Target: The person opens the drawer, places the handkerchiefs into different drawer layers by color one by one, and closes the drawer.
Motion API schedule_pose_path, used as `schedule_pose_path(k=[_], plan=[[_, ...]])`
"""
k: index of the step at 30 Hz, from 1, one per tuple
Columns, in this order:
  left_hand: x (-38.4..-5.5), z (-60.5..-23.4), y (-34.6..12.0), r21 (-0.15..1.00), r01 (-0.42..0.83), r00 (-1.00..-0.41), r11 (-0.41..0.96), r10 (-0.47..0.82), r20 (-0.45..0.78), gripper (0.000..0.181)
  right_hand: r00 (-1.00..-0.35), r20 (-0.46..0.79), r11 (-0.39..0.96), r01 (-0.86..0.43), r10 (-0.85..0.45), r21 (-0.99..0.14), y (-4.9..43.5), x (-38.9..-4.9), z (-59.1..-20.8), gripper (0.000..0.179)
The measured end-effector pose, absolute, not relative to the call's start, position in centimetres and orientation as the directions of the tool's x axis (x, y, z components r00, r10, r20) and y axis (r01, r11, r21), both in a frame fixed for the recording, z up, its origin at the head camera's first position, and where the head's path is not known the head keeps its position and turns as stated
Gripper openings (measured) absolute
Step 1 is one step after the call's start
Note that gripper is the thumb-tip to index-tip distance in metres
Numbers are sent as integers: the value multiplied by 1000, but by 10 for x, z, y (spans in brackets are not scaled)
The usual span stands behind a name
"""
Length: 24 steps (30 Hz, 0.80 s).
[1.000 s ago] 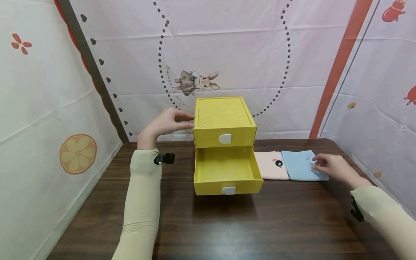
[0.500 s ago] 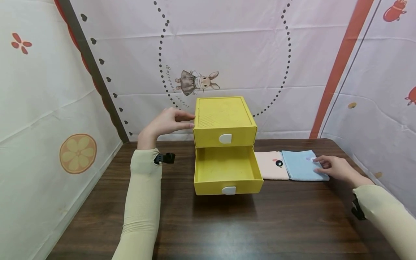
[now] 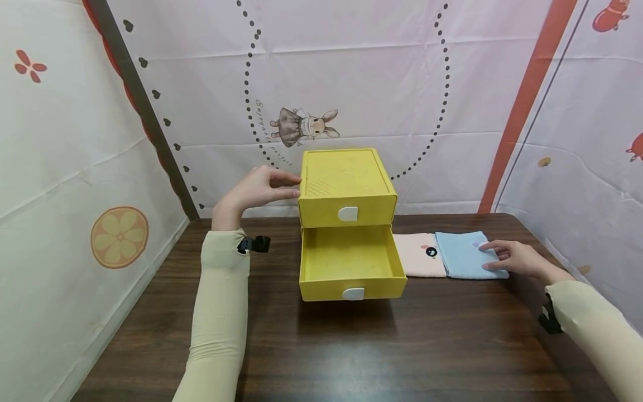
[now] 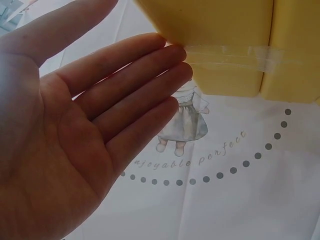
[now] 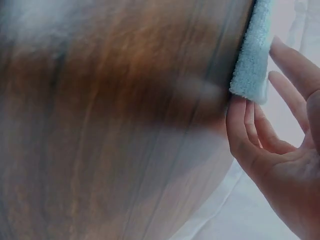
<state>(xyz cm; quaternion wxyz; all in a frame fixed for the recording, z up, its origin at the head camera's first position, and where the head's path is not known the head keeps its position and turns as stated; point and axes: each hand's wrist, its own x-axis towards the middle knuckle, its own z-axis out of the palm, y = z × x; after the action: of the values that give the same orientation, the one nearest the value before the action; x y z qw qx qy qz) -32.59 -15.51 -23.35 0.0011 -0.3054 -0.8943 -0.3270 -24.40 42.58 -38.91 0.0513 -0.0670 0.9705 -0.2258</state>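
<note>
A yellow two-tier drawer box (image 3: 346,173) stands on the table, its lower drawer (image 3: 321,262) pulled out with nothing visible inside and its upper one closed. My left hand (image 3: 253,190) reaches the box's upper left side with fingertips at the wall; in the left wrist view its fingers are nearly straight. A folded blue towel (image 3: 458,251) lies to the right of the box. At its right edge is my right hand (image 3: 519,259), thumb and forefinger apart over the towel. In the right wrist view, some fingers meet the towel's edge and are partly hidden.
A folded pink towel (image 3: 414,265) with a face design lies between the box and the blue towel. The dark wooden table (image 3: 432,346) extends in front of the box. Printed cloth (image 3: 392,84) hangs behind and at both sides.
My right hand has shifted slightly at the blue towel's right edge, its forefinger and thumb spreading a little. The left hand, box and towels show no visible movement.
</note>
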Motion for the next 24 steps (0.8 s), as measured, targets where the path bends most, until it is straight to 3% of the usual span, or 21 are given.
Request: schedule_pose_path(k=[7, 24], plan=[[-326, -233, -155, 584, 542, -817, 605, 542, 197, 47, -981, -124, 854, -62, -147, -517, 428, -249, -392, 67], [-328, -234, -156, 582, 544, -816, 605, 542, 200, 48, -977, -120, 784, -65, -175, -617, 435, -252, -388, 60]])
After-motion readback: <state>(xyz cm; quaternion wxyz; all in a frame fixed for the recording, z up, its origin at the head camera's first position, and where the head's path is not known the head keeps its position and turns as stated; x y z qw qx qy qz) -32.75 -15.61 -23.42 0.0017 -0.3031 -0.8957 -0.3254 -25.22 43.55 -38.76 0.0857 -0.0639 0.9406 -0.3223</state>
